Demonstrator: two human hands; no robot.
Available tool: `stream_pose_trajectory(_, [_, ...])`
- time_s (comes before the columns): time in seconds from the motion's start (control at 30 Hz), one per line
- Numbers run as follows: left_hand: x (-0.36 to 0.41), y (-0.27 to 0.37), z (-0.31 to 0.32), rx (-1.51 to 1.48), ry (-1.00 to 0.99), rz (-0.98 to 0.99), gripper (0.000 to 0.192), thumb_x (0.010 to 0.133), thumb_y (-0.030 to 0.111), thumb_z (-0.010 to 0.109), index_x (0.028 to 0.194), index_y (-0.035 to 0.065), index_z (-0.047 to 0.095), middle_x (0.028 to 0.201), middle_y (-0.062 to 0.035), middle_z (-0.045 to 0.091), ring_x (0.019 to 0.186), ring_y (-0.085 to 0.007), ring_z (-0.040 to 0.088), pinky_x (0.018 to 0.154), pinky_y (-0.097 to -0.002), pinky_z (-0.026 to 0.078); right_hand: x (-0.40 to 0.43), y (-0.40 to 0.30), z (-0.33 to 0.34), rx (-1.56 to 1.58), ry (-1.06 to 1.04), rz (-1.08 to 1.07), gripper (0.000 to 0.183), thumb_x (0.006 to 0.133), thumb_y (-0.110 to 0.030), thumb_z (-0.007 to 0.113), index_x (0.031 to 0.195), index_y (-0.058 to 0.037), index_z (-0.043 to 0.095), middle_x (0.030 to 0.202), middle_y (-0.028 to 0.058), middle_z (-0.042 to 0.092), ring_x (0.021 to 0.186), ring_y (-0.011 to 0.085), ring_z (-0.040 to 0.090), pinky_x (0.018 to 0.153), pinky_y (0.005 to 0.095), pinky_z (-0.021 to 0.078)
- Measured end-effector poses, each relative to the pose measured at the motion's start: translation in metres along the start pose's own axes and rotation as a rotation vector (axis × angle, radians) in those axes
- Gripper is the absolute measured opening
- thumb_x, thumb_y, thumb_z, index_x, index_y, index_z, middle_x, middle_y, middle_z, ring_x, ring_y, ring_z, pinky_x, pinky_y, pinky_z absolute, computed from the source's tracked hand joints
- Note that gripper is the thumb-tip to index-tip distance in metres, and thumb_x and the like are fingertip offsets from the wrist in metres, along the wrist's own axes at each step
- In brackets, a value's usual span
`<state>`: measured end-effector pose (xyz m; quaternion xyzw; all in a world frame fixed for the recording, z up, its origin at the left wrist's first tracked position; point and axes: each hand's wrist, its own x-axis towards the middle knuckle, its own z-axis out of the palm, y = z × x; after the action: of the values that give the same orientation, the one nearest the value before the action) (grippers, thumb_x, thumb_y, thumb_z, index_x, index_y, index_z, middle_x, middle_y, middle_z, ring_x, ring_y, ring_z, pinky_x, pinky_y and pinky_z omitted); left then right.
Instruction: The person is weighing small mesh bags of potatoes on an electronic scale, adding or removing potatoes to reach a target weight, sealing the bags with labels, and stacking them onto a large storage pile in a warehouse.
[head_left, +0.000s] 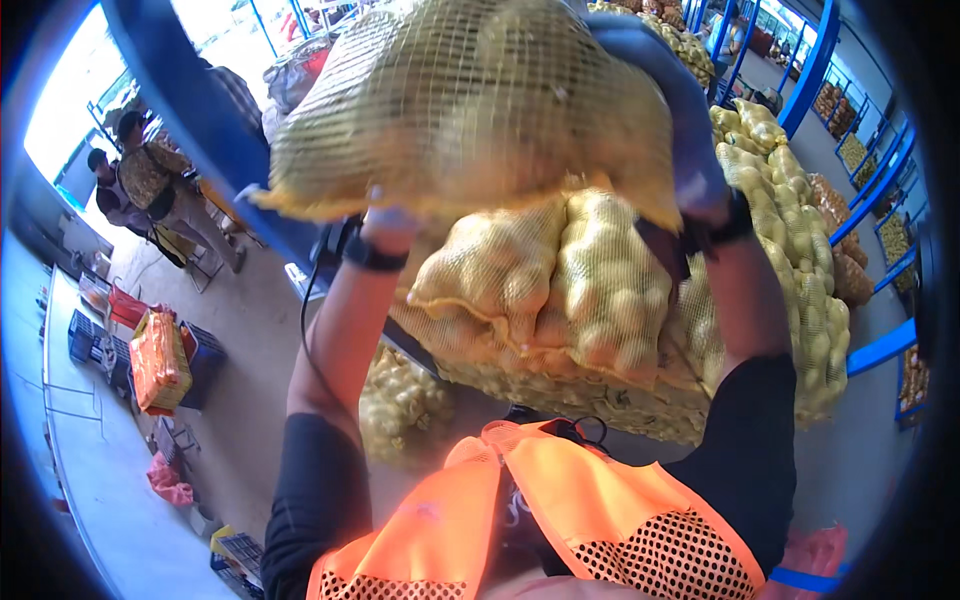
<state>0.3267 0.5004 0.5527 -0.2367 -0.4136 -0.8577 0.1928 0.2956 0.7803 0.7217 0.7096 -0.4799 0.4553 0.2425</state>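
A yellow mesh sack (472, 112) filled with round produce is held up close to the camera, slightly blurred. My left hand (394, 219) grips its near left side, mostly hidden by the mesh. On the right, my right hand (697, 169), in what looks like a blue glove, holds the sack's side. Dark bands circle both wrists. Below the raised sack, two more filled mesh sacks, a left one (491, 259) and a right one (611, 289), lie on a stack of similar sacks (540, 367).
Stacked sacks (802, 262) stand at right beside blue metal posts (806, 82). At far left are two people (157, 176). An orange package (159, 360) sits by dark crates (201, 367) near a long pale counter (90, 420). Another filled sack (401, 405) rests on the floor.
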Motion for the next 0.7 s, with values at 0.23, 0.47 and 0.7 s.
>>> stream_pose_trajectory(0.23, [0.144,-0.101,-0.093,1.392,0.134,-0.268,0.052,0.090,0.043,0.046,0.130,0.0103,0.049,0.129,-0.0128,0.051,0.118,-0.0228,0.050,0.101,-0.0381,0.039,-0.088,0.209,-0.026,-0.445,-0.055,0.094,0.039,0.072,-0.005,0.072,0.108,-0.0081,0.059,0.114,0.0082,0.060,0.102,0.0243,0.059,0.091,0.0312,0.0464])
stream_pose_trajectory(0.47, [0.097,-0.150,-0.089,2.429,-0.499,-0.881,0.046,0.086,0.037,0.052,0.124,0.0118,0.058,0.118,-0.0147,0.062,0.109,-0.0268,0.060,0.096,-0.0435,0.043,-0.185,0.250,0.004,-0.584,-1.065,0.641,0.021,0.078,-0.008,0.060,0.098,-0.0127,0.065,0.098,0.0131,0.065,0.089,0.0317,0.063,0.078,0.0365,0.0505])
stream_pose_trajectory(0.7, [0.144,-0.128,-0.122,2.242,-0.544,-0.680,0.026,0.081,0.014,0.054,0.103,0.0092,0.067,0.100,-0.0101,0.067,0.089,-0.0286,0.065,0.079,-0.0368,0.051,-0.168,0.285,0.000,-0.317,-0.804,0.826,0.025,0.080,-0.018,0.059,0.103,-0.0153,0.065,0.104,0.0123,0.066,0.099,0.0290,0.062,0.086,0.0376,0.0482])
